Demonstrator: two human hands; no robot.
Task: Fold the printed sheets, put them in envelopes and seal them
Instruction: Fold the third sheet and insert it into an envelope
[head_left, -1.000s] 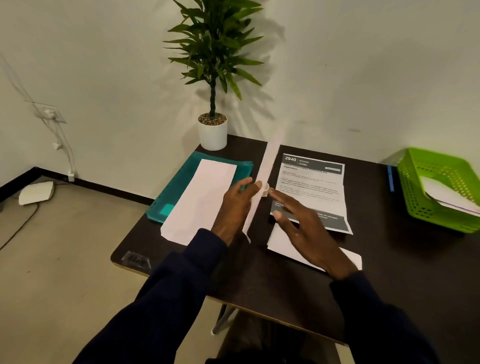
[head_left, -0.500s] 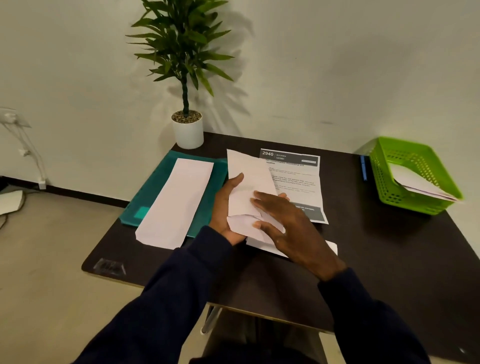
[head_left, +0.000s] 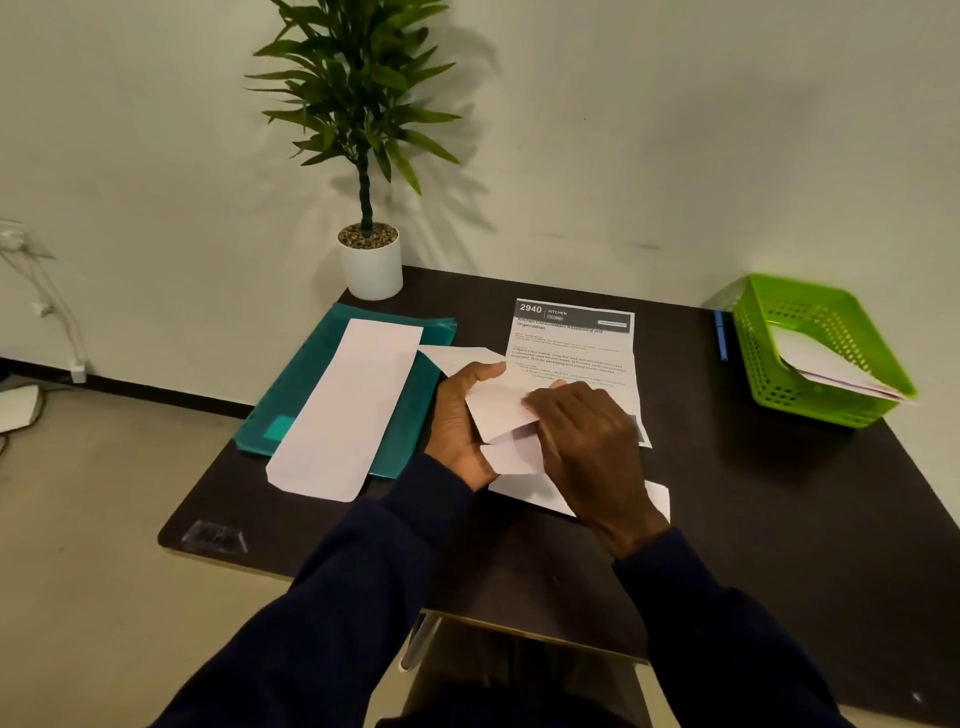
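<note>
My left hand (head_left: 460, 421) grips a white envelope (head_left: 496, 402) at its near end, thumb across the top, held just above the dark table (head_left: 779, 519). My right hand (head_left: 584, 441) holds the envelope's near right side, fingers curled over the flap. Under both hands lies a printed sheet (head_left: 574, 348) headed "2940 KITCHEN", creased across, with more white paper (head_left: 535, 493) showing below it. A long white envelope (head_left: 348, 410) lies on a teal folder (head_left: 415, 410) to the left.
A potted plant (head_left: 370, 260) stands at the table's back left corner. A green plastic basket (head_left: 821, 353) holding white envelopes sits at the right, with a blue pen (head_left: 721, 338) beside it. Floor and wall cables lie off to the left.
The envelope, seen edge-on a second ago, has been turned flat and lowered over the printed sheet. My right hand moved from the sheet onto the envelope's near end.
</note>
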